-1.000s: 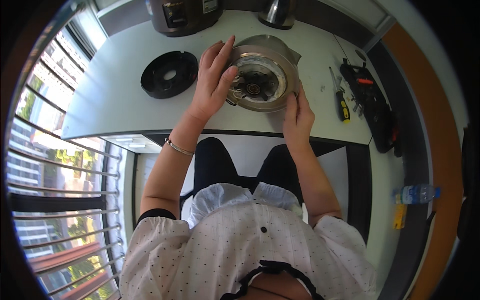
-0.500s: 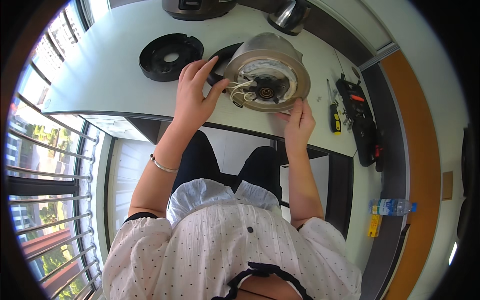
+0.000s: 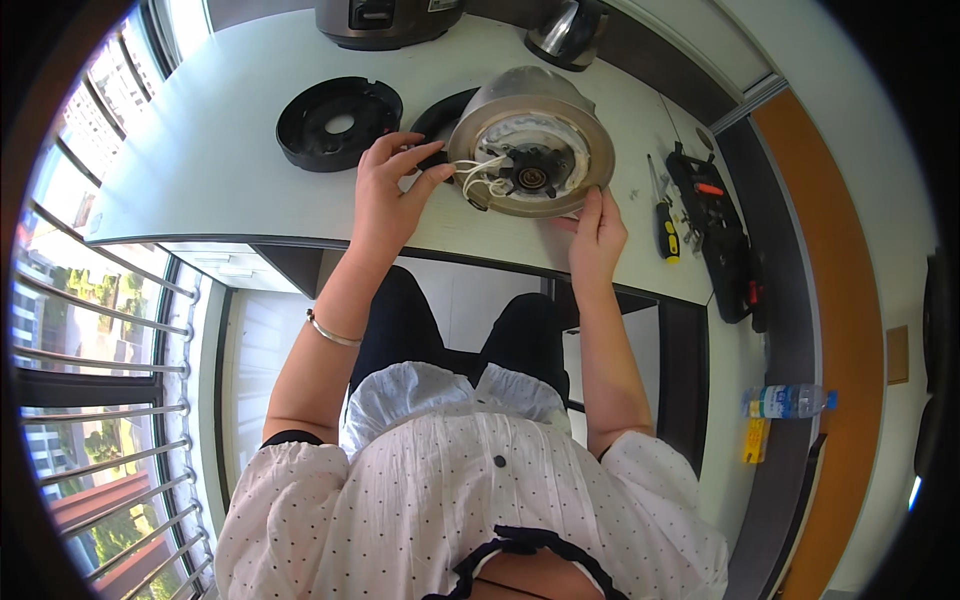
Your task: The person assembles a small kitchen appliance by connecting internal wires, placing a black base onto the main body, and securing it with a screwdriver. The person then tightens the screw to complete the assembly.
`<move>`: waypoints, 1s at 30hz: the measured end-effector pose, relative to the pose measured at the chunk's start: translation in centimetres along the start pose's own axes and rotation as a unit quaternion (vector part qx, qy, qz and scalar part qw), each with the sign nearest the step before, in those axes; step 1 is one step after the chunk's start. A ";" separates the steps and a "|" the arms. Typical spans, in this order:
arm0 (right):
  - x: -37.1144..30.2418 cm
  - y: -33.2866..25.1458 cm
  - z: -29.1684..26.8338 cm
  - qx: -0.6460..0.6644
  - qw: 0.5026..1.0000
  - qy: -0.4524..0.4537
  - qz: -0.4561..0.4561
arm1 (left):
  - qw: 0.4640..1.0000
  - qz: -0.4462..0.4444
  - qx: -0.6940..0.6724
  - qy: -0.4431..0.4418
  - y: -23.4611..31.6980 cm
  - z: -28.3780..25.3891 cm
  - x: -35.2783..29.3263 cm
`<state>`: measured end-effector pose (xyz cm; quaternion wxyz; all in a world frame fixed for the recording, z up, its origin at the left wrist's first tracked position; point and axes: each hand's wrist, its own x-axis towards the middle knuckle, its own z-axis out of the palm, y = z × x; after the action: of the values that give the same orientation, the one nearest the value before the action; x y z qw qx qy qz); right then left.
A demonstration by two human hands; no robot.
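A metal kettle (image 3: 535,88) lies tipped on the white table with its opened underside facing me. A dark round connector (image 3: 530,178) sits in the middle of that underside, and white wires (image 3: 478,176) loop out on its left. My left hand (image 3: 388,185) closes thumb and fingers around the lower end of the black handle (image 3: 440,118), beside the wires. With its thumb and fingers, my right hand (image 3: 598,228) grips the rim at the lower right. The black round base cover (image 3: 341,124) lies apart on the left.
A rice cooker (image 3: 390,22) and another kettle (image 3: 568,35) stand at the back. On the right lie a yellow-and-black screwdriver (image 3: 667,230), a black tool case (image 3: 710,205) and small loose parts. A plastic bottle (image 3: 790,402) is farther right, near the wall.
My left thumb and fingers have drawn closer together at the handle. The right hand stays on the rim, and the kettle has hardly moved.
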<state>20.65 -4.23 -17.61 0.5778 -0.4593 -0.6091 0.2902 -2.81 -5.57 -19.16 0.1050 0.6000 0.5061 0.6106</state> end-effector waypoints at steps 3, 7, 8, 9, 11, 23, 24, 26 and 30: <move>0.3 0.3 0.6 0.005 1.000 0.009 -0.013 | 0.999 -0.022 -0.041 -0.006 -0.6 0.3 0.8; 0.3 0.0 1.4 0.011 1.000 0.018 -0.017 | 0.999 -0.048 -0.016 -0.012 -0.7 0.3 2.4; 0.3 -0.1 1.5 0.012 1.000 0.022 -0.016 | 0.998 -0.055 0.003 -0.021 -0.3 0.2 3.0; 0.3 0.0 1.6 0.017 0.999 0.021 -0.017 | 0.997 -0.061 0.022 -0.030 0.0 0.1 3.5; 0.3 0.1 1.8 0.028 0.999 0.021 -0.022 | 0.996 -0.069 0.045 -0.037 -0.4 0.0 4.1; 0.2 -0.1 1.8 0.044 0.999 0.020 0.016 | 0.990 -0.095 0.102 0.022 2.2 -0.5 0.1; 0.3 0.0 1.7 0.055 0.998 0.016 0.025 | 0.985 -0.067 0.159 0.011 2.1 -0.2 -0.3; 0.5 0.6 1.4 0.077 0.996 0.009 0.044 | 0.975 -0.056 0.217 -0.007 2.5 0.3 -0.8; 0.5 0.7 1.3 0.055 0.998 0.007 0.037 | 0.977 -0.069 0.195 -0.056 2.3 1.1 -0.8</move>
<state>19.60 -3.24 -18.26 0.5955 -0.4506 -0.5708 0.3414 -0.60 -6.64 -18.20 0.0557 0.6056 0.6491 0.4569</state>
